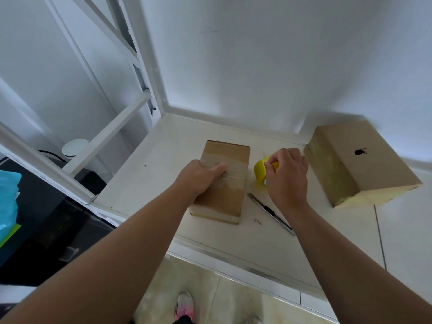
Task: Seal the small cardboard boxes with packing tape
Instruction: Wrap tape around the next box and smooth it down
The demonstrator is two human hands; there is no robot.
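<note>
A small brown cardboard box (228, 197) lies on the white counter (163, 155), with a band of clear tape across its top. My left hand (198, 177) rests on the box's left side, thumb stretched over the taped band. Just right of the box stands a yellow roll of packing tape (260, 170). My right hand (286, 174) grips the roll from the right, fingers curled over its top edge. A larger cardboard box (357, 164) with a black mark on top sits at the far right, near the wall.
A utility knife (271, 212) lies on the counter between the small box and my right forearm. A white window frame (109, 127) rises at the left. The wall closes off the back. The counter's front edge (233, 260) drops to the floor.
</note>
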